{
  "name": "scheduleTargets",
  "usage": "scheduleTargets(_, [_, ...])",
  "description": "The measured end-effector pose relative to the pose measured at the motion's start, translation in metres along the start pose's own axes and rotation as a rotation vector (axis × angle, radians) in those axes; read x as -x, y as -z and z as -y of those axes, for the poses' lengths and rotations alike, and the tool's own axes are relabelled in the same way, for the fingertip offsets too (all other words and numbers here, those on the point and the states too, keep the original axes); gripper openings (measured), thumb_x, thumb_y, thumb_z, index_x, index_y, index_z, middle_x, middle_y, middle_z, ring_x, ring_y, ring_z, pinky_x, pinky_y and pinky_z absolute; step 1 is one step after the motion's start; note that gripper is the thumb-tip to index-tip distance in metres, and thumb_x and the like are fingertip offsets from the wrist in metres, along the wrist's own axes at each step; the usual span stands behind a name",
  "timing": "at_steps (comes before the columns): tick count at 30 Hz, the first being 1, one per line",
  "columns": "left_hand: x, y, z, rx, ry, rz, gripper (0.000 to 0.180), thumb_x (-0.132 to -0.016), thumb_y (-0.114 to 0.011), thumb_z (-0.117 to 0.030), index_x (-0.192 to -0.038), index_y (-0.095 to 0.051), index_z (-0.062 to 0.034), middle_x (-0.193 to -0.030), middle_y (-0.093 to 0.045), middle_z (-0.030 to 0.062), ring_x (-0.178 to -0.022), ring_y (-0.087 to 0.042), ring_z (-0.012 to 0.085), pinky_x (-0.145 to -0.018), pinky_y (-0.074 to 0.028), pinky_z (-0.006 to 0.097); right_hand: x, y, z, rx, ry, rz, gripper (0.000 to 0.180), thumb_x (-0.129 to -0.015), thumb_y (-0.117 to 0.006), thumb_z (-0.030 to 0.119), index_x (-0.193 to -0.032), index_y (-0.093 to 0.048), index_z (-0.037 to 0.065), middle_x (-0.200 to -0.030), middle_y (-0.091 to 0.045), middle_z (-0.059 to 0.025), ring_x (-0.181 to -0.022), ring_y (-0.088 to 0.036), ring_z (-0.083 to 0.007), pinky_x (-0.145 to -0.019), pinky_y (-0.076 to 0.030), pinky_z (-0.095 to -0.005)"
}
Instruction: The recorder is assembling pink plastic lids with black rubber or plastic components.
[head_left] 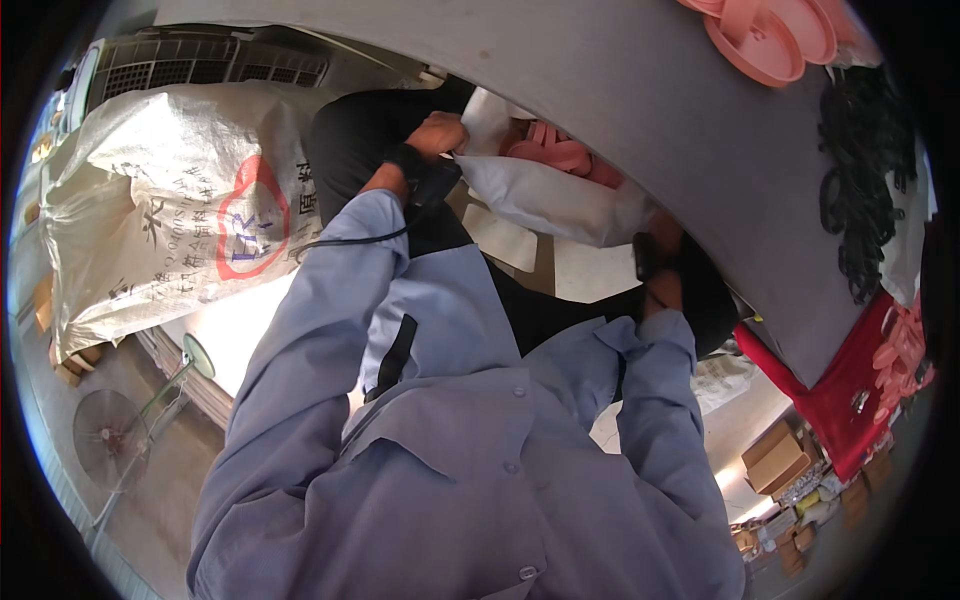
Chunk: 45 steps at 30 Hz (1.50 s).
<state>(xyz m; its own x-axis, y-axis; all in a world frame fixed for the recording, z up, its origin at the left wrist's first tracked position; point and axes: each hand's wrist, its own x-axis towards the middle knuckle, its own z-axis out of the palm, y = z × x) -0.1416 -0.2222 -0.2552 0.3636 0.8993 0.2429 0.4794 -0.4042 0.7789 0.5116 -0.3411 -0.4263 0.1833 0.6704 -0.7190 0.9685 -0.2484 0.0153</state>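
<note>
A white sack [555,200] hangs between my knees, its mouth spread and several pink plastic pieces [552,150] lying inside. My left hand [437,133] is closed on the sack's rim at its left end. At the other end, against the sack's right side, is my right hand [664,234]; it lies in shadow beneath the table edge and its fingers are hidden. Dark bands with small black devices sit on both my wrists, and a black cable runs from the left one.
A grey table [600,70] overhangs the sack. On it lie pink plastic rings [770,40] and a heap of black pieces [865,190]. A large printed woven sack [180,200] stands left, with a fan [112,440] behind. Right are red cloth [835,410] and a cardboard box [775,460].
</note>
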Motion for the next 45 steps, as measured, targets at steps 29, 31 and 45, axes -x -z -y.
scheduleTargets(29, [0.0, -0.092, -0.006, -0.074, 1.166, -0.157, 0.04, -0.08, -0.064, -0.017, -0.118, -0.074, -0.0117, -0.118, -0.072, 0.0256, -0.113, -0.069, 0.041, -0.1, -0.053, 0.047, -0.012, 0.17, 0.167, 0.224, 0.75, -0.81, 0.085, -0.09, -0.069, 0.065, -0.148, -0.053, 0.005, -0.146, -0.057, -0.0265, -0.143, -0.047, -0.0399, -0.121, -0.032, -0.0457])
scheduleTargets(31, [-0.004, -0.095, -0.017, -0.089, 1.124, -0.128, 0.042, -0.082, -0.061, -0.016, -0.123, -0.073, -0.0133, -0.115, -0.072, 0.0269, -0.112, -0.069, 0.0425, -0.099, -0.054, 0.048, -0.021, 0.178, 0.224, 0.189, 0.792, -0.748, 0.085, -0.09, -0.069, 0.064, -0.148, -0.053, 0.005, -0.146, -0.056, -0.0267, -0.143, -0.047, -0.0394, -0.121, -0.032, -0.0457])
scheduleTargets(45, [-0.004, -0.001, -0.09, -0.162, 0.8, 0.18, 0.034, -0.083, -0.074, -0.017, -0.115, -0.074, -0.0068, -0.103, -0.075, 0.0206, -0.099, -0.073, 0.0376, -0.088, -0.057, 0.043, 0.097, 0.2, 0.238, -0.019, 0.835, -0.267, 0.083, -0.09, -0.071, 0.061, -0.15, -0.052, 0.007, -0.146, -0.055, -0.0276, -0.143, -0.049, -0.0354, -0.12, -0.035, -0.0454])
